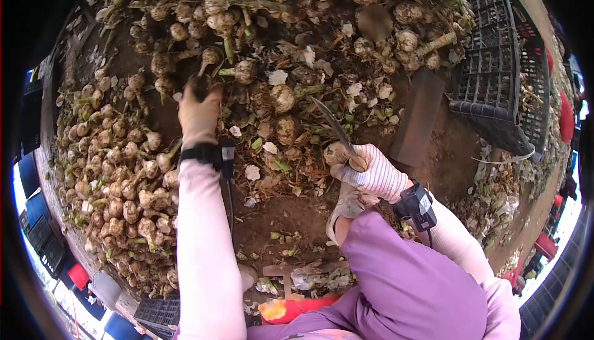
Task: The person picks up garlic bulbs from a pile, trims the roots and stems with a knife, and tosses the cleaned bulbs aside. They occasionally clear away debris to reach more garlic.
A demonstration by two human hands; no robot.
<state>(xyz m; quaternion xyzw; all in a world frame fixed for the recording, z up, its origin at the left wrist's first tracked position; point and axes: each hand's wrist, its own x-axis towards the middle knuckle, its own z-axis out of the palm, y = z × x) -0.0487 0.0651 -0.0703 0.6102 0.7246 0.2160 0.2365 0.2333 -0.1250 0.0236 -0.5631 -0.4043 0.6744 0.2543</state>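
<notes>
My left hand (pixel 199 114), in a pale glove, reaches to the edge of the garlic heap. Its thumb and fingers curl around the stem end of a soil-covered garlic bulb (pixel 211 56); the exact grip is partly hidden. My right hand (pixel 374 173), in a striped knit glove, is closed on the handle of a knife (pixel 335 124). The dark curved blade points up and to the left. Just left of that fist, a pale garlic bulb (pixel 336 154) lies near my shoe. More loose bulbs (pixel 283 98) lie between my hands.
Stemmed garlic is heaped (pixel 223 12) along the far side. Trimmed bulbs form a pile (pixel 124 179) at left. A black plastic crate (pixel 489 61) stands tilted at right beside a flat brown block (pixel 418 117). Peel and stem scraps (pixel 278 167) litter the ground.
</notes>
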